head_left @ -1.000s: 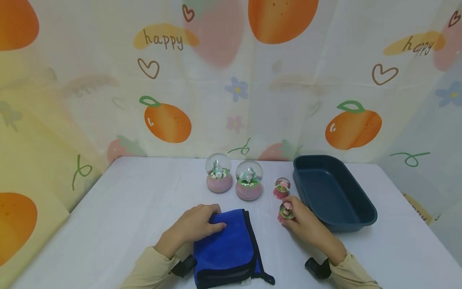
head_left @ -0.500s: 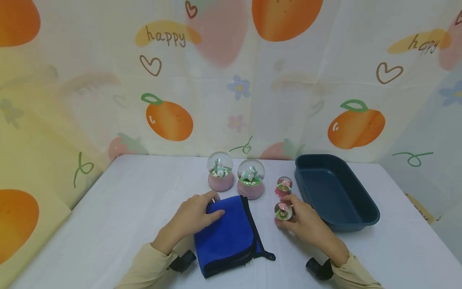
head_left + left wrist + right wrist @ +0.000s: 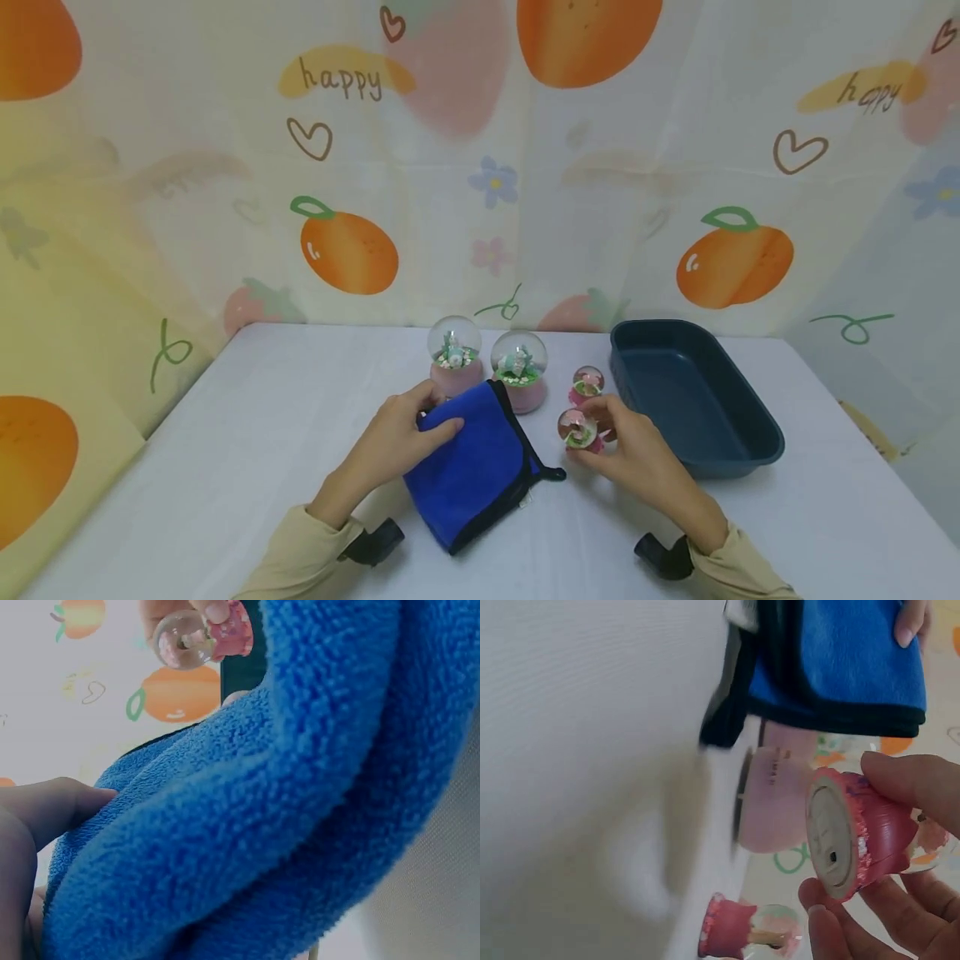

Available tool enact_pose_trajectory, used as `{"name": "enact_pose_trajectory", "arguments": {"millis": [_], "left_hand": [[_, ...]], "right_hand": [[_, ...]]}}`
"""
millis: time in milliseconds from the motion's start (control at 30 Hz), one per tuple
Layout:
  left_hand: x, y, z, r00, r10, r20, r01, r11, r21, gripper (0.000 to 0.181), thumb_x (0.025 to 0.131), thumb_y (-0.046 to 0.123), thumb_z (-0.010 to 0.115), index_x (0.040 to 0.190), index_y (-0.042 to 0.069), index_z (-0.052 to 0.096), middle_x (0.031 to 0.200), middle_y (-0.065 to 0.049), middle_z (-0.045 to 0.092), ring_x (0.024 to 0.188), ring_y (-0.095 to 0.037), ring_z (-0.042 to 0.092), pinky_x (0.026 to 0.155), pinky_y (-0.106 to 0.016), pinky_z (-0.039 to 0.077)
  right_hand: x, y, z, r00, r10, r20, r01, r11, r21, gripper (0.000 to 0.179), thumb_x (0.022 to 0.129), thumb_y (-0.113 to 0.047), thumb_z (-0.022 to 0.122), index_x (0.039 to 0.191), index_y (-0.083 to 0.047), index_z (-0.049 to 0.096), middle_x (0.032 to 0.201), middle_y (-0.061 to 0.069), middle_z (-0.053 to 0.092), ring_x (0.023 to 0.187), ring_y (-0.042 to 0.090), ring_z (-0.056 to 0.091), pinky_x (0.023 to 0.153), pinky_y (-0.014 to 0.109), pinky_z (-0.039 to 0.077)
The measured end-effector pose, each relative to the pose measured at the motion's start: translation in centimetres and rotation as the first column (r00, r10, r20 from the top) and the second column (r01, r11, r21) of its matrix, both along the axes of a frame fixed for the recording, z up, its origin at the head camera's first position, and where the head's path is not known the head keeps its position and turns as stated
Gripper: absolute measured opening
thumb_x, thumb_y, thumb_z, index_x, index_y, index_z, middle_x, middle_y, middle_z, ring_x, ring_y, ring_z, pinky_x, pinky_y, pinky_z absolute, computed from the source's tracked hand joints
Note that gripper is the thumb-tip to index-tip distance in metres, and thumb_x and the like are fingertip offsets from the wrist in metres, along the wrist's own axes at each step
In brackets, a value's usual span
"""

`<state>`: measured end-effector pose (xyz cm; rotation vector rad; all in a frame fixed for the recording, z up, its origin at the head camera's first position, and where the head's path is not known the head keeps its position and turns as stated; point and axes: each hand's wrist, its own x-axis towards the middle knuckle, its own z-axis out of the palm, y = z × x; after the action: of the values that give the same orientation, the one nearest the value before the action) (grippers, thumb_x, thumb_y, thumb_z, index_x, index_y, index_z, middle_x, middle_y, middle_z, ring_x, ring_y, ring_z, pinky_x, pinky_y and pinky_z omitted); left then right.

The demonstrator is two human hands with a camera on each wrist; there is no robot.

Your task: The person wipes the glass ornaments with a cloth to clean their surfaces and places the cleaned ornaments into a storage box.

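Head view: left hand [image 3: 386,437] pinches blue cloth [image 3: 476,475]; right hand [image 3: 641,454] grips small snow globe [image 3: 577,430] by its base [image 3: 885,825], apparently keeping the glass [image 3: 178,641] uncovered.

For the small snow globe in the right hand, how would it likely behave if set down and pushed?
The small snow globe would probably slide rather than roll while upright, since its base has a flat underside. Tipped over, it might roll, given the rounded dome. That clear dome looks smooth, so it may be slippery and perhaps breakable.
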<state>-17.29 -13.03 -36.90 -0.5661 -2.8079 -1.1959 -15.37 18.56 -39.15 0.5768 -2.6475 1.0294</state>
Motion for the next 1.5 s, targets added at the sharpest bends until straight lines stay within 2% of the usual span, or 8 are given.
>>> {"name": "enact_pose_trajectory", "arguments": {"millis": [300, 467, 567, 767, 1000, 1200, 1367, 1500], "left_hand": [[0.3, 0.2, 0.1, 0.999, -0.021, -0.036, 0.024, 0.994, 0.107, 0.02, 0.092, 0.021, 0.069, 0.093, 0.012, 0.052, 0.074, 0.002, 0.05, 0.07, -0.013, 0.055, 0.06, -0.022, 0.045], [0.9, 1.1, 0.5, 0.999, -0.031, 0.023, 0.026, 0.979, 0.201, 0.019, 0.095, 0.022, 0.066, 0.097, 0.011, 0.05, 0.098, -0.009, 0.069, 0.085, -0.019, 0.069, 0.071, -0.032, 0.059], [1.4, 1.8, 0.6, 0.998, -0.055, 0.031, 0.046, 0.967, 0.252, 0.019, 0.096, 0.022, 0.064, 0.099, 0.011, 0.048, 0.112, -0.016, 0.07, 0.092, -0.025, 0.072, 0.074, -0.039, 0.061], [2.4, 2.6, 1.0, 0.993, -0.12, 0.01, 0.112, 0.948, 0.297, 0.021, 0.097, 0.022, 0.063, 0.099, 0.011, 0.046, 0.115, -0.018, 0.068, 0.092, -0.026, 0.073, 0.074, -0.038, 0.061], [3.4, 3.3, 1.6, 0.99, -0.125, -0.073, 0.141, 0.945, 0.296, 0.019, 0.095, 0.019, 0.065, 0.1, 0.013, 0.048, 0.116, -0.013, 0.068, 0.105, -0.032, 0.069, 0.081, -0.045, 0.06], [3.8, 4.0, 1.1, 0.979, -0.135, -0.152, 0.182, 0.918, 0.352, 0.016, 0.094, 0.014, 0.064, 0.1, 0.011, 0.049, 0.12, -0.014, 0.064, 0.106, -0.033, 0.068, 0.08, -0.042, 0.06], [3.9, 4.4, 0.4, 0.974, -0.159, -0.164, 0.211, 0.901, 0.378, 0.017, 0.093, 0.014, 0.065, 0.102, 0.012, 0.051, 0.131, -0.015, 0.058, 0.11, -0.035, 0.066, 0.078, -0.046, 0.06], [3.9, 4.5, 0.1, 0.965, -0.22, -0.142, 0.259, 0.874, 0.412, 0.015, 0.094, 0.013, 0.063, 0.104, 0.013, 0.051, 0.13, -0.011, 0.056, 0.111, -0.028, 0.065, 0.079, -0.04, 0.06]], "right_hand": [[0.9, -1.2, 1.1, 0.998, 0.056, -0.015, -0.057, 0.997, -0.044, 0.053, 0.07, -0.016, 0.09, 0.108, -0.008, 0.054, 0.094, -0.003, 0.069, 0.081, 0.005, 0.062, 0.071, 0.025, 0.054], [1.7, -2.0, 1.5, 0.993, 0.119, 0.005, -0.118, 0.991, -0.066, 0.052, 0.072, -0.017, 0.089, 0.111, -0.012, 0.055, 0.1, -0.005, 0.07, 0.082, 0.002, 0.059, 0.073, 0.026, 0.054], [2.2, -2.6, 1.8, 0.988, 0.15, 0.037, -0.146, 0.986, -0.08, 0.052, 0.072, -0.017, 0.089, 0.111, -0.014, 0.055, 0.101, -0.005, 0.07, 0.083, 0.001, 0.059, 0.074, 0.026, 0.055], [3.0, -3.4, 1.8, 0.979, 0.199, 0.046, -0.197, 0.979, -0.052, 0.046, 0.074, -0.018, 0.088, 0.104, -0.015, 0.054, 0.099, -0.005, 0.071, 0.086, 0.003, 0.06, 0.075, 0.024, 0.053], [2.9, -3.4, 1.6, 0.98, 0.194, 0.031, -0.19, 0.977, -0.098, 0.045, 0.075, -0.016, 0.087, 0.106, -0.014, 0.055, 0.1, -0.003, 0.072, 0.084, 0.002, 0.06, 0.075, 0.024, 0.055], [2.7, -3.5, 1.5, 0.985, 0.171, 0.013, -0.167, 0.976, -0.142, 0.044, 0.081, -0.014, 0.081, 0.119, -0.009, 0.059, 0.111, 0.003, 0.073, 0.095, 0.006, 0.066, 0.081, 0.028, 0.058], [2.7, -3.4, 1.5, 0.981, 0.178, 0.079, -0.161, 0.971, -0.178, 0.044, 0.088, -0.019, 0.076, 0.126, -0.008, 0.058, 0.12, 0.009, 0.07, 0.101, 0.015, 0.069, 0.084, 0.029, 0.058], [2.6, -3.4, 1.3, 0.977, 0.192, 0.095, -0.169, 0.962, -0.215, 0.041, 0.089, -0.02, 0.075, 0.122, -0.006, 0.056, 0.122, 0.014, 0.068, 0.102, 0.021, 0.069, 0.083, 0.031, 0.059]]}}
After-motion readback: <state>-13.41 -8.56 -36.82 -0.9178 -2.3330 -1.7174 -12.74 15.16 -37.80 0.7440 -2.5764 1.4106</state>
